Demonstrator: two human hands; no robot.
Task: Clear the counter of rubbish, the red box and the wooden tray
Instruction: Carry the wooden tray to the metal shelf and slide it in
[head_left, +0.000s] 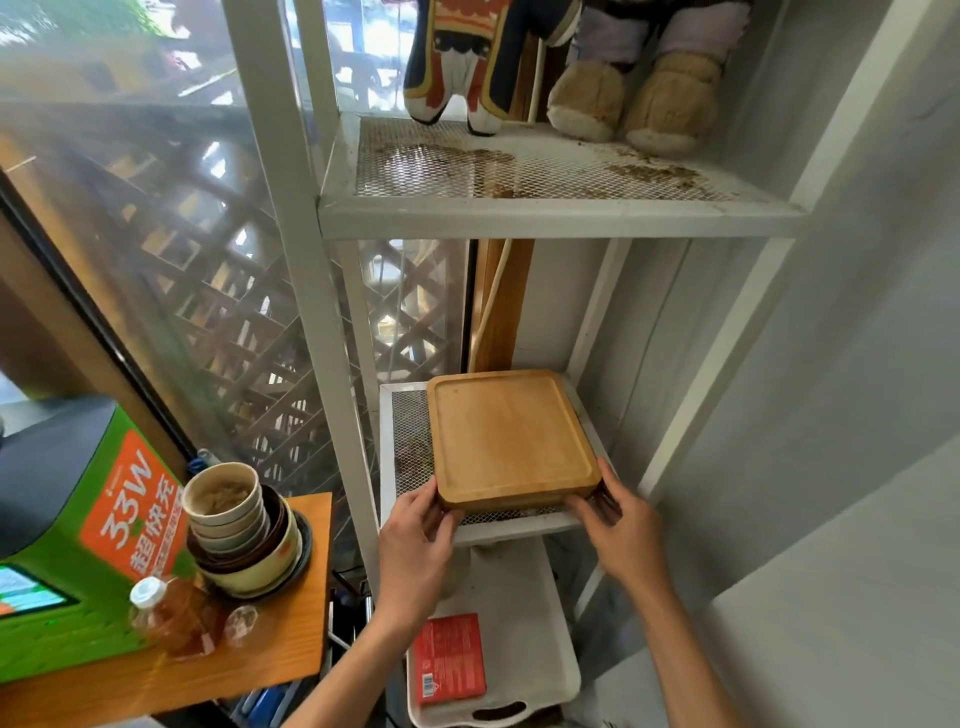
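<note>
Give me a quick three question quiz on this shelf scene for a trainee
1. True or false: both hands, left and right, grip the square wooden tray.
2. Where does the flat red box lie?
A. white plastic tray below
B. top shelf
C. orange counter
3. What stands on the top white mesh shelf?

Key: 1 true; 2 A; 3 two plush toys.

Single head view, wide-angle, looking forward and down at close range onto a white shelf (519, 525) beside a window (130, 234).
</note>
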